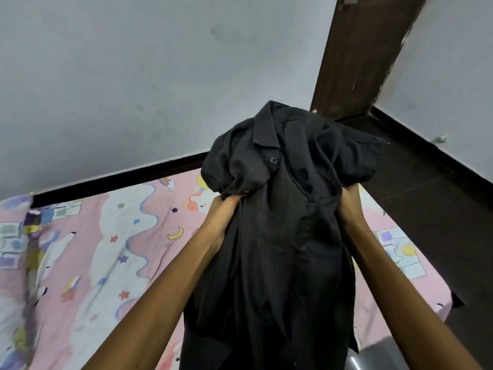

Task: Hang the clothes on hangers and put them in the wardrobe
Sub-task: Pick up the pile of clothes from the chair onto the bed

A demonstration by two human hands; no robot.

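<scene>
I see a pink cartoon bedsheet below, grey wall beyond. Left hand and right hand each clench the black shirt between them.

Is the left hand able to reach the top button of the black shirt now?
Probably not: the left hand grips the black shirt, so it is not free, though the top button lies uncovered nearby.

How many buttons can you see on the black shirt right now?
2. One button sits just below the collar of the black shirt; another is at the bunched fabric by the left hand. Folds may hide more.
</scene>
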